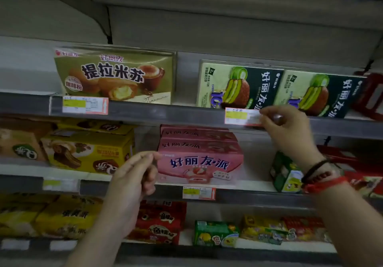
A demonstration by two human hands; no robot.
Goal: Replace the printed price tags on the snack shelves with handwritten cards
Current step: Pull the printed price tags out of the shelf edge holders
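A printed price tag (241,116), white with a yellow patch and a red edge, sits in the upper shelf's grey rail (165,114) under the green snack boxes (238,85). My right hand (288,127) pinches the tag's right end between thumb and fingertips. My left hand (134,175) hovers lower, in front of the pink boxes (199,158), fingers loosely curled and holding nothing that I can see. Another printed tag (85,105) sits under the tiramisu box (116,73). A third tag (199,193) is on the middle rail below the pink boxes.
Yellow pie boxes (89,152) fill the middle shelf's left side. A small green carton (287,173) stands beside my right wrist. Red and yellow snack packs (159,221) line the bottom shelf. A red basket (371,94) sits at the far right. A blurred tag (60,184) marks the left rail.
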